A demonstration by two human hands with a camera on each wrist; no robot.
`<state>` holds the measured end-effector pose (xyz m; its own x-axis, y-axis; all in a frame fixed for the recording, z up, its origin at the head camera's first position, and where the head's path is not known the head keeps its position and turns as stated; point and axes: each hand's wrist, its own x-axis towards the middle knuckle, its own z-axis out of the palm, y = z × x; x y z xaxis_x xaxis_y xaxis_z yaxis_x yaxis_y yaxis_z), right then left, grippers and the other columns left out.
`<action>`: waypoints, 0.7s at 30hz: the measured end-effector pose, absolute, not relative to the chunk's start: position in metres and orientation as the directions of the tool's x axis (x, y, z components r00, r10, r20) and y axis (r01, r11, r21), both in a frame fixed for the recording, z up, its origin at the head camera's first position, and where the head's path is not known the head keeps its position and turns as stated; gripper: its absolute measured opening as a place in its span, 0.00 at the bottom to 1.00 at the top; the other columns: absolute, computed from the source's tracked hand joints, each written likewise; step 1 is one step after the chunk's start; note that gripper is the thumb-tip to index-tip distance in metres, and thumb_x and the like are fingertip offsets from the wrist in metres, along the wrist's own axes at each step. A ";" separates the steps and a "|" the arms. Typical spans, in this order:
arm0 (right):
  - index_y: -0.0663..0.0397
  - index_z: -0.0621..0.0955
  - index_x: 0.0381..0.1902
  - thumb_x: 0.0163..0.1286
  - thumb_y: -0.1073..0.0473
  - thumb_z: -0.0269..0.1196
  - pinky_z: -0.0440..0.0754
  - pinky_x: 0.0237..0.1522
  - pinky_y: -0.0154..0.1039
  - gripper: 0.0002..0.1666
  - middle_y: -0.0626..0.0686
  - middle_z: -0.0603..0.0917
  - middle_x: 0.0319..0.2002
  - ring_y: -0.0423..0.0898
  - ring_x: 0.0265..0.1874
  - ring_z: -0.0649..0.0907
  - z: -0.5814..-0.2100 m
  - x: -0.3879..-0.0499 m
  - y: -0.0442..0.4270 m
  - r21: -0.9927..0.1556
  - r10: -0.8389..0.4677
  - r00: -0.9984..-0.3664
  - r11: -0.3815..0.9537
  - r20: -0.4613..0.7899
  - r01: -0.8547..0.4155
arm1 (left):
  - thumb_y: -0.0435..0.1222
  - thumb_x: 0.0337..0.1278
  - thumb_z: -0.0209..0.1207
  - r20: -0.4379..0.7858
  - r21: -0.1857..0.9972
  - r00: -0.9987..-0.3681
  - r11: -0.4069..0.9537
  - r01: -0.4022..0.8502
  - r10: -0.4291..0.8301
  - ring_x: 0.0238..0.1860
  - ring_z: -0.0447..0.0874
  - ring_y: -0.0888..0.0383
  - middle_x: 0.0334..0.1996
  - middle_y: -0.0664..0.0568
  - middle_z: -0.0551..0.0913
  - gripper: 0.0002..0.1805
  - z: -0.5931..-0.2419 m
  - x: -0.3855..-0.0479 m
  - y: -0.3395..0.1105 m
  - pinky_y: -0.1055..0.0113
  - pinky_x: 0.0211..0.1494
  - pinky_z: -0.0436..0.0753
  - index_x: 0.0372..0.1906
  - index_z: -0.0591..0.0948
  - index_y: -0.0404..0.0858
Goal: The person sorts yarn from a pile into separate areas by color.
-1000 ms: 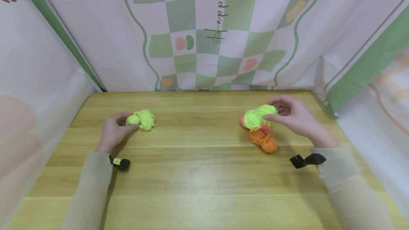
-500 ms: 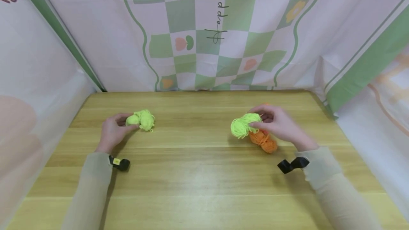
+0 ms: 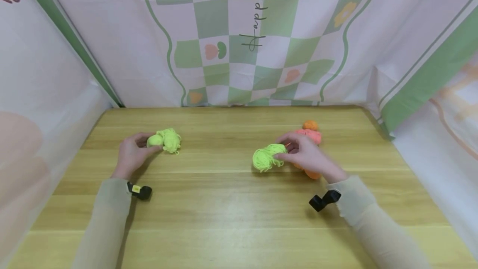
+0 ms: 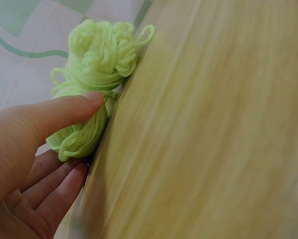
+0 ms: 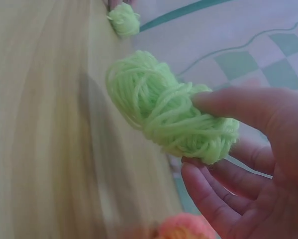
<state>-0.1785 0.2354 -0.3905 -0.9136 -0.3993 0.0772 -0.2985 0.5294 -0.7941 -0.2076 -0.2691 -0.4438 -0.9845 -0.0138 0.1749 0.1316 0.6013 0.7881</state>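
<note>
Over the past second my right hand (image 3: pixel 304 157) has swung inward and nearer to me, bringing the lime-green, two-lobed skein of soft yarn (image 3: pixel 264 159) away from the pile it was above; the coral-pink yarn skein (image 3: pixel 313 136) and the small orange yarn bundle behind it (image 3: pixel 310 125) now show, while the larger orange yarn skein (image 3: pixel 313 174) has become partly hidden under my hand. My left hand (image 3: pixel 130 152) has stayed put. I pinch the right-hand skein by its near half, thumb against fingers, and hold it just above the pale wooden table (image 3: pixel 224 223), well apart from its twin. It looks plump and rounded at the free end, drawn in at the waist by wrapped strands, with slack threads crossing its side. With my left I grip a matching lime-green yarn skein (image 4: pixel 101 55), resting on the wood, loose loops poking from it.
</note>
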 end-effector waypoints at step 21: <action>0.58 0.82 0.54 0.65 0.55 0.74 0.85 0.42 0.42 0.23 0.54 0.85 0.47 0.48 0.40 0.85 -0.421 -0.184 0.183 -0.856 -0.429 -0.903 0.460 0.019 -0.237 | 0.36 0.53 0.76 0.176 0.784 -0.984 0.607 0.132 -0.014 0.52 0.84 0.41 0.53 0.34 0.84 0.27 -0.446 -0.209 -0.270 0.50 0.56 0.83 0.57 0.82 0.31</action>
<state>-0.1836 0.1826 -0.4212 -0.9031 -0.4290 0.0195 -0.2369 0.4598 -0.8559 -0.2094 -0.2698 -0.4458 -0.9843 -0.0138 0.1762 0.1318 0.6069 0.7838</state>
